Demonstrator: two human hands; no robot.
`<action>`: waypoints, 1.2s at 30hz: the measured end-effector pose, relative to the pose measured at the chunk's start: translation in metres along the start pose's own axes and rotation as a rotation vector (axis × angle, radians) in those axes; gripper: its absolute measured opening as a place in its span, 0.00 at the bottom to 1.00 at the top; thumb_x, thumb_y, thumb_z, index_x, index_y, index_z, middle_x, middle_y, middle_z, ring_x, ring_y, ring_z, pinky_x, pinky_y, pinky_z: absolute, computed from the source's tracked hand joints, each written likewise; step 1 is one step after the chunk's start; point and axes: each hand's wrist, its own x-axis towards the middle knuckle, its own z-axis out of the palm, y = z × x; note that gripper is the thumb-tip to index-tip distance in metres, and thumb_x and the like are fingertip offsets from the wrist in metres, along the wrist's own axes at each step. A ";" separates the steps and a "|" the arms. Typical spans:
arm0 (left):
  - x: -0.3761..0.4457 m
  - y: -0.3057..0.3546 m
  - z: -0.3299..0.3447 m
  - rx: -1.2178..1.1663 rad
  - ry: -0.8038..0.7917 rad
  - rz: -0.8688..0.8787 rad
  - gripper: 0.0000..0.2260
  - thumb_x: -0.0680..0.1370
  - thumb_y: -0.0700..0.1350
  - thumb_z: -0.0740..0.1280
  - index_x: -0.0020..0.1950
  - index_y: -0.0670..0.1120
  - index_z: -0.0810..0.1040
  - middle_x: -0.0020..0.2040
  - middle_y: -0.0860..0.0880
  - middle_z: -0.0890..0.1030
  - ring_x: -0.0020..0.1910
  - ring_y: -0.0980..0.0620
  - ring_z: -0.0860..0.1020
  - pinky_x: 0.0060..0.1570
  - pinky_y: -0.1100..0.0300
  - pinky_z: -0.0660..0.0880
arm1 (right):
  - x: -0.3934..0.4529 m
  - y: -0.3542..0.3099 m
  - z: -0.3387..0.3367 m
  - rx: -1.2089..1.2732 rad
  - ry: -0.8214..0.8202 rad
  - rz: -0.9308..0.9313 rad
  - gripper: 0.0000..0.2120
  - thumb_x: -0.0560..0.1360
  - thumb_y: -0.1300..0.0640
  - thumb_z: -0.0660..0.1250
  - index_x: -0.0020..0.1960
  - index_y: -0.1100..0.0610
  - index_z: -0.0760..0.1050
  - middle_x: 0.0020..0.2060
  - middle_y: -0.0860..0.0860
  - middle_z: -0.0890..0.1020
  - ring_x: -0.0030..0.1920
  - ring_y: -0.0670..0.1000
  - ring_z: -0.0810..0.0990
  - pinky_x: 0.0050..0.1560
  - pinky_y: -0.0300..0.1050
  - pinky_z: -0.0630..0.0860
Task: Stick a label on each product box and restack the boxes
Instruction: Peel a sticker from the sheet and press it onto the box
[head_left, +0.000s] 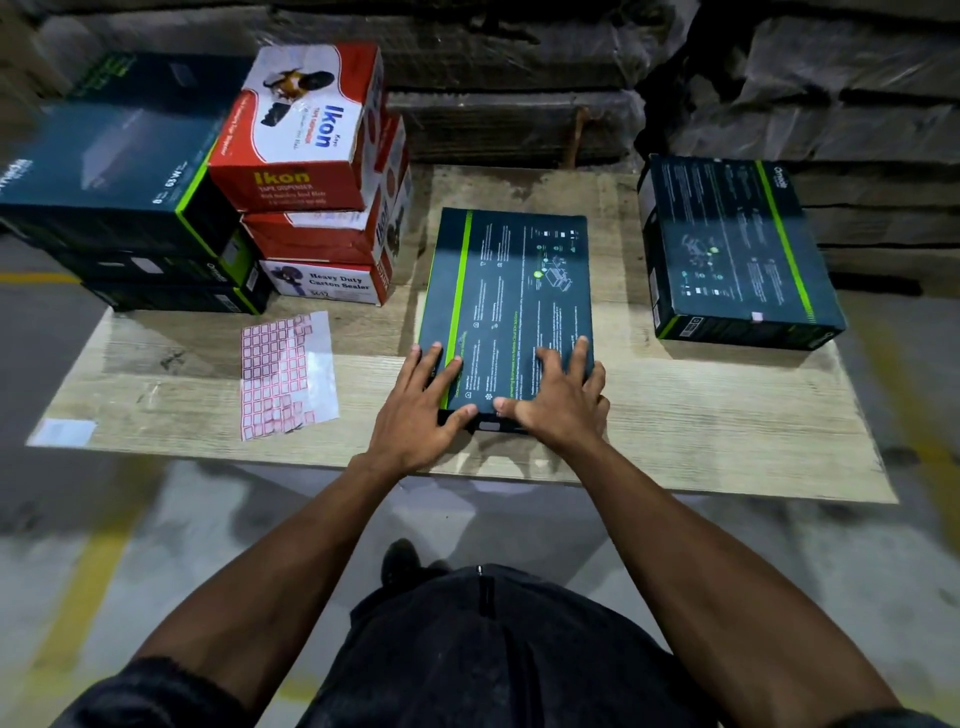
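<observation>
Your dark shorts (498, 649) are nearest, with your two bare arms reaching out over the floor. Your left hand (421, 405) lies spread on the near left corner of the flat dark box (511, 291), fingers straight, thumb at the near edge. Your right hand (558, 395) lies spread on the near right part of the same box, fingers straight too. The box lies flat in the middle of the counter (701, 415). Left of it is a sheet of red and white labels (285, 374). Far left, a stack of dark boxes (119, 208) sits beside a stack of red and white boxes (322, 197). On the right, well apart, sits another dark box (737, 249) with a small pale label (757, 316) on its near side.
</observation>
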 end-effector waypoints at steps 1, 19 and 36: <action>0.001 0.000 -0.002 -0.019 -0.011 -0.008 0.38 0.72 0.70 0.49 0.78 0.52 0.60 0.80 0.50 0.51 0.78 0.51 0.43 0.74 0.55 0.48 | 0.000 0.001 -0.002 0.004 -0.020 -0.012 0.44 0.66 0.34 0.72 0.75 0.44 0.56 0.78 0.50 0.37 0.78 0.62 0.42 0.72 0.64 0.55; -0.017 0.031 -0.001 -0.719 0.127 -0.465 0.34 0.67 0.50 0.79 0.67 0.51 0.66 0.57 0.54 0.77 0.55 0.52 0.78 0.57 0.56 0.75 | -0.011 0.035 -0.006 0.325 0.057 0.002 0.46 0.73 0.43 0.71 0.80 0.56 0.48 0.76 0.58 0.57 0.73 0.61 0.64 0.68 0.54 0.66; 0.040 0.046 -0.039 0.113 0.027 -0.222 0.14 0.80 0.56 0.61 0.49 0.47 0.76 0.49 0.42 0.81 0.51 0.40 0.78 0.41 0.54 0.65 | -0.028 0.038 -0.009 0.603 0.401 0.348 0.38 0.78 0.52 0.67 0.79 0.58 0.49 0.78 0.58 0.52 0.76 0.62 0.55 0.73 0.54 0.58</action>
